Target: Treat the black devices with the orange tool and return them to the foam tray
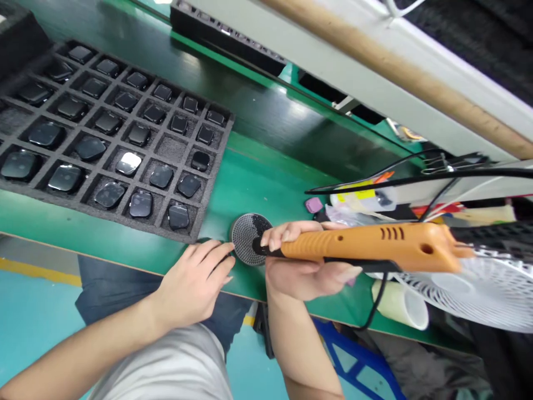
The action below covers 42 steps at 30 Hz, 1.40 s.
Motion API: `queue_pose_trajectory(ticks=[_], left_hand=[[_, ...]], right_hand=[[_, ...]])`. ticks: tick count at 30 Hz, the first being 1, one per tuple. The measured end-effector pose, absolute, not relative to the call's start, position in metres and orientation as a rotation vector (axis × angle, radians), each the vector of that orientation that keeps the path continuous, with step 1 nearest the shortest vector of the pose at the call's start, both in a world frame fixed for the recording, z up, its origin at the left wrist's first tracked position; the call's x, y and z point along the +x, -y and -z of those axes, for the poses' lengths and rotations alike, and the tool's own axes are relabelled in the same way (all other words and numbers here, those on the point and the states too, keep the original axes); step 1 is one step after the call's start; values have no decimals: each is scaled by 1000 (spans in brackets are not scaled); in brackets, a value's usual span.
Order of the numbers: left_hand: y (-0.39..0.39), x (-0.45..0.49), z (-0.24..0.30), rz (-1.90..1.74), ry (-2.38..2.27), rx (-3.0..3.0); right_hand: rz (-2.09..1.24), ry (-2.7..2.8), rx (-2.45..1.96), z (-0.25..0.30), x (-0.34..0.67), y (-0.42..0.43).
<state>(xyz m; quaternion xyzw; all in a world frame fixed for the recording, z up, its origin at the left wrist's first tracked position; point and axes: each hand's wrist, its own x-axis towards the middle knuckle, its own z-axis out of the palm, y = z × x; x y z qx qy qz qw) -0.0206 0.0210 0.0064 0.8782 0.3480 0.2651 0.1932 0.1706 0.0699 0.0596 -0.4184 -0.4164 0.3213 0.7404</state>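
My right hand (302,261) is wrapped round an orange, corded power tool (375,245) whose black tip rests on a round, dotted grey disc (246,236) on the green bench. My left hand (195,280) lies beside the disc, its fingers stretched toward the disc's left edge and touching something small and dark there that I cannot make out. The palm rests at the bench's front edge.
A black foam tray (166,147) with several dark glossy square parts in its cells lies at the left. A white fan (478,294), cables (416,180), binder clips and small clutter crowd the right. Another black tray (225,36) stands at the back.
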Motion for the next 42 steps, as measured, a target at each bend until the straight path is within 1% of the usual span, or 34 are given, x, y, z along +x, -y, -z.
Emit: queue_pose_trajectory(ticks=[3,9,17,22,27,30,42], left_hand=[[-20,-22,-5,-728,-940,2446],[-19,-18,-5,-755,-1049,2451],[-22,-23,-8,-801,-957,2412],[-21,-22,-6,-904,-979,2400],[-21,-20,-6,-910,-993,2402],[-21,-19,-7,-909,-1005,2398],[-21,-16,-11,-906,-1007,2401]], right_hand=[[-702,902,-941,-56,169,-71],[-718,917,-955,-58,164,-69],[-754,933,-937,-57,166,-70],[-795,930,-904,-72,164,-56],[-931,1018,-859,-84,157,-43],[-974,1050,-850,-82,156,-42],[-969,1044,-851,-76,158,-40]])
